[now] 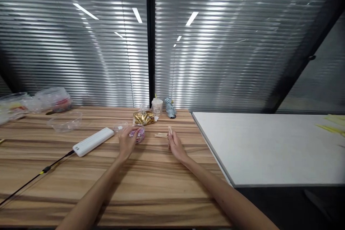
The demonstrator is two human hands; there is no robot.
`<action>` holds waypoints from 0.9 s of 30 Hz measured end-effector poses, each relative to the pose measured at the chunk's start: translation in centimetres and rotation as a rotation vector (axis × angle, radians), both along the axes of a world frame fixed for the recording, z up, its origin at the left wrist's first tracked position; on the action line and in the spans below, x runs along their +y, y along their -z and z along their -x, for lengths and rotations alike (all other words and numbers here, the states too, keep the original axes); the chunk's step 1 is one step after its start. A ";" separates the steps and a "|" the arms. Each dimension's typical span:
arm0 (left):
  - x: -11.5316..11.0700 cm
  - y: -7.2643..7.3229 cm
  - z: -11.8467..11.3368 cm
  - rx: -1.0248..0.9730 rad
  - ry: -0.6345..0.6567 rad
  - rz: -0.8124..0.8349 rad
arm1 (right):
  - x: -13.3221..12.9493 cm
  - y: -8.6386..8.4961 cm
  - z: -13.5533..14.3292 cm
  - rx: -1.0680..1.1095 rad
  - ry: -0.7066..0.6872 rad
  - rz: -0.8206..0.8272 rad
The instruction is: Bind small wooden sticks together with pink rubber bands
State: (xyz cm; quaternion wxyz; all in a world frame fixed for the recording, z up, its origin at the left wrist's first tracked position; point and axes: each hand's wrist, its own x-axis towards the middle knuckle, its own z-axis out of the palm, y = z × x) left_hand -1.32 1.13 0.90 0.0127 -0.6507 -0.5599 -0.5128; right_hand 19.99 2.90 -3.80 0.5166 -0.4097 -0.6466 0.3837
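My left hand [127, 141] is curled against the side of a small clear round tub [140, 135] filled with pink and purple bits too small to make out. Its lid, or a similar clear round piece [120, 127], lies just behind that hand. My right hand [175, 144] is closed on a pale wooden stick [170, 130] that points up from between the fingers. Beside it another pale stick [161, 135] lies flat, reaching left from the fingers; I cannot tell whether they grip it too.
Behind the tub are a shiny gold packet [145, 118], a white paper cup [157, 106] and a blue folded bundle [170, 108]. A white power strip [93, 141] with a black cable lies left. Clear plastic containers [54, 100] stand far left. A white table [269, 147] adjoins on the right.
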 end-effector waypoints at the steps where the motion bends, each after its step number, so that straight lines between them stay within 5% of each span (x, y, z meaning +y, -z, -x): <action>1: -0.2 0.1 -0.7 0.008 0.035 0.005 | 0.2 0.2 0.2 0.082 -0.033 0.053; 7: -1.1 1.3 -4.1 0.028 0.358 0.168 | 0.8 0.9 1.1 0.452 -0.164 0.213; 17: -1.6 3.1 -6.3 -0.210 0.661 0.584 | -0.4 1.0 2.4 0.496 -0.145 0.230; 27: -1.5 3.3 -6.3 -0.325 0.581 0.618 | -1.2 0.9 3.0 0.357 -0.211 0.099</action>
